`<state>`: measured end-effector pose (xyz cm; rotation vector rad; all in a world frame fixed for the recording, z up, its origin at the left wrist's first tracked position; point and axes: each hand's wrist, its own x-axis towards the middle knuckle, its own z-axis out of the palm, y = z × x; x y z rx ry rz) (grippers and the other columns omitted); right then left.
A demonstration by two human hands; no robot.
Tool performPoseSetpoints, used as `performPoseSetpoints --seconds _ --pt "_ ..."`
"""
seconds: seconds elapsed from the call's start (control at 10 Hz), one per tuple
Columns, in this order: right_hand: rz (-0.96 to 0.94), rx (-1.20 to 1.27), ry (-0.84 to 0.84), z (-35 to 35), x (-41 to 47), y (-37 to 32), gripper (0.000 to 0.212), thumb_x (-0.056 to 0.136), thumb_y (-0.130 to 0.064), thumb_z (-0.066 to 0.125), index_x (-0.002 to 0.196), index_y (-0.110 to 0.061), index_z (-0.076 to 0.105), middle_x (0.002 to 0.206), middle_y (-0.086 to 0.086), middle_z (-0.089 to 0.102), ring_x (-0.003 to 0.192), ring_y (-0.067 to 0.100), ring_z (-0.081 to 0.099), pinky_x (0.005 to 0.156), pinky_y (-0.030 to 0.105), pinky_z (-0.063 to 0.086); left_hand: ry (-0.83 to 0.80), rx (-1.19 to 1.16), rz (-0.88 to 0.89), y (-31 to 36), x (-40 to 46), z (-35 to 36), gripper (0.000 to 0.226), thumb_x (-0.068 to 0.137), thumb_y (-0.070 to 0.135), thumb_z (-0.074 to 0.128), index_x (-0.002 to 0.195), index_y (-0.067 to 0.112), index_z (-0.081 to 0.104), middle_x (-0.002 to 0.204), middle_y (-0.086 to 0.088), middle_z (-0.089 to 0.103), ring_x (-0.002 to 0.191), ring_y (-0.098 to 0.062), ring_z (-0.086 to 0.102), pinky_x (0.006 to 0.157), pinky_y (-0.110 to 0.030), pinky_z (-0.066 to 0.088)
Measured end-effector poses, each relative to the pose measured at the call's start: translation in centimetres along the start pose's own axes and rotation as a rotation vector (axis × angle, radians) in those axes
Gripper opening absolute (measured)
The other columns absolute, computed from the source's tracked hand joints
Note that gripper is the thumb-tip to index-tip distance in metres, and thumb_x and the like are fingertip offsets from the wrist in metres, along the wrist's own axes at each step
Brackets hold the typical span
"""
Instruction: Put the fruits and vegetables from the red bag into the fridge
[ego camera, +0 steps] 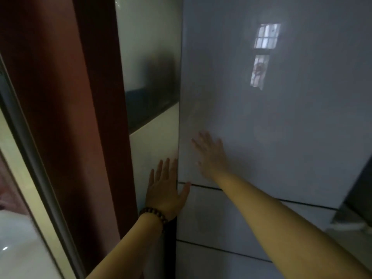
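Note:
A tall grey fridge [281,127] fills the right of the view, its doors closed. My right hand [210,156] lies flat with spread fingers on the upper door, near its left edge. My left hand [165,188], with a bead bracelet on the wrist, is at the fridge's left edge beside the seam between the upper door and the drawer below; its fingers are straight and the thumb reaches onto the front. No red bag, fruit or vegetables are in view.
A brown door frame [80,117] stands close on the left, with a pale wall [153,141] between it and the fridge. Two more fridge drawer fronts [211,218] sit below the upper door. The room is dim.

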<state>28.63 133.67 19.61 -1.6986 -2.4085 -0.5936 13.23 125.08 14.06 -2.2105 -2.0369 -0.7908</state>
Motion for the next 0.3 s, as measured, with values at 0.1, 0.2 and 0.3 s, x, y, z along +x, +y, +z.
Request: performPoseSetpoints --seconds 0.1,0.2,0.3 --pt "0.146 0.154 0.021 0.9 -5.7 2.9 0.077 0.094 -0.025 0.047 0.149 -0.028 -0.006 0.158 0.003 -0.013 0.145 0.025 -0.012 0.116 0.049 -0.002 -0.023 -0.02 0.018 0.9 0.0 -0.7 0.083 0.084 0.07 0.013 0.15 0.024 -0.009 0.159 0.002 -0.009 0.145 -0.015 -0.013 0.118 -0.038 -0.007" --pt "0.308 0.26 0.049 0.9 -11.0 5.2 0.073 0.093 -0.026 0.049 0.15 -0.025 0.004 0.159 0.005 -0.004 0.146 0.026 -0.005 0.116 0.048 0.003 -0.033 -0.035 0.054 1.9 -0.3 -1.0 0.078 0.09 0.064 0.023 0.149 0.024 -0.009 0.159 0.003 -0.01 0.145 -0.015 -0.013 0.117 -0.035 -0.011" --pt "0.45 0.293 0.08 0.8 -15.0 6.2 0.064 0.095 -0.035 0.045 0.149 -0.017 0.017 0.159 0.009 0.006 0.146 0.027 -0.001 0.116 0.048 0.004 -0.058 -0.028 0.096 2.8 -0.9 -1.1 0.077 0.091 0.064 0.022 0.149 0.024 -0.009 0.159 0.003 -0.011 0.144 -0.014 -0.015 0.116 -0.035 -0.013"
